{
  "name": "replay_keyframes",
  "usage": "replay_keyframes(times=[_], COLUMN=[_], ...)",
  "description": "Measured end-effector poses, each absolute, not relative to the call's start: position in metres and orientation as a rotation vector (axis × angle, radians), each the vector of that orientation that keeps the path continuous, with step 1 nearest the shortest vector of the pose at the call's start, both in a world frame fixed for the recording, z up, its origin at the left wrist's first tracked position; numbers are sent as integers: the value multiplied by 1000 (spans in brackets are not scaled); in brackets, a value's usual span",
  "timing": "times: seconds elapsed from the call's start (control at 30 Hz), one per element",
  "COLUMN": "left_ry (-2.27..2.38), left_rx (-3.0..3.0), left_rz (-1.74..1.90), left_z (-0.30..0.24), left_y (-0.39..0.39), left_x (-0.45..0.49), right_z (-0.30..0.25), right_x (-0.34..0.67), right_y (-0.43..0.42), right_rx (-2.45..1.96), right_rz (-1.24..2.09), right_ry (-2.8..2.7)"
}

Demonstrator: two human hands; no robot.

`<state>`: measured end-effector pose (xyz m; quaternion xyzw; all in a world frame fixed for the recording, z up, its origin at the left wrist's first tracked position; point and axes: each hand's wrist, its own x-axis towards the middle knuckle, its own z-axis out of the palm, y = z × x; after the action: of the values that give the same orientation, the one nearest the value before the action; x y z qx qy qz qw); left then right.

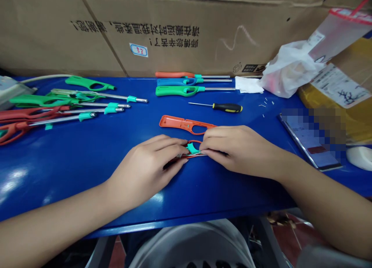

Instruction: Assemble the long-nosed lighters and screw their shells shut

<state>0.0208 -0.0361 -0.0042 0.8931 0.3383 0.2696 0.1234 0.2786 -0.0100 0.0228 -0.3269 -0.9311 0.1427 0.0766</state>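
Between my two hands lies an opened red-orange lighter handle half [190, 157] with a teal trigger [192, 148] in it. My left hand [154, 159] pinches its left end, fingers closed, and covers most of that side. From the right, my right hand [232, 146] grips the other end with its fingertips pressed together near the trigger. Just behind, the other orange handle half [181, 123] rests inner side up, its right end partly hidden by my right hand. Farther back, a black and yellow screwdriver [228, 107] points left.
Several long-necked lighters [46, 101] lie at the left; a green one [174, 90] is among others in a row at the back. Right are a phone [312, 144], a plastic bag [290, 70] and a cup [340, 33]. A cardboard box [174, 12] walls the blue table [72, 159].
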Motion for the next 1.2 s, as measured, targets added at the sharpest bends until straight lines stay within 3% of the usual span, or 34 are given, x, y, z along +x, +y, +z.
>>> replay_keyframes(times=[0.5,1.2], left_ry=[983,1089], left_rx=[2582,2596], left_rz=[809,728], left_z=[-2,-5], left_y=[-37,-39], left_x=[21,17], right_z=[24,24], right_x=[275,275], right_y=[-11,-13], right_rx=[-807,-783], right_rz=[24,6], right_ry=[-2958,-2949])
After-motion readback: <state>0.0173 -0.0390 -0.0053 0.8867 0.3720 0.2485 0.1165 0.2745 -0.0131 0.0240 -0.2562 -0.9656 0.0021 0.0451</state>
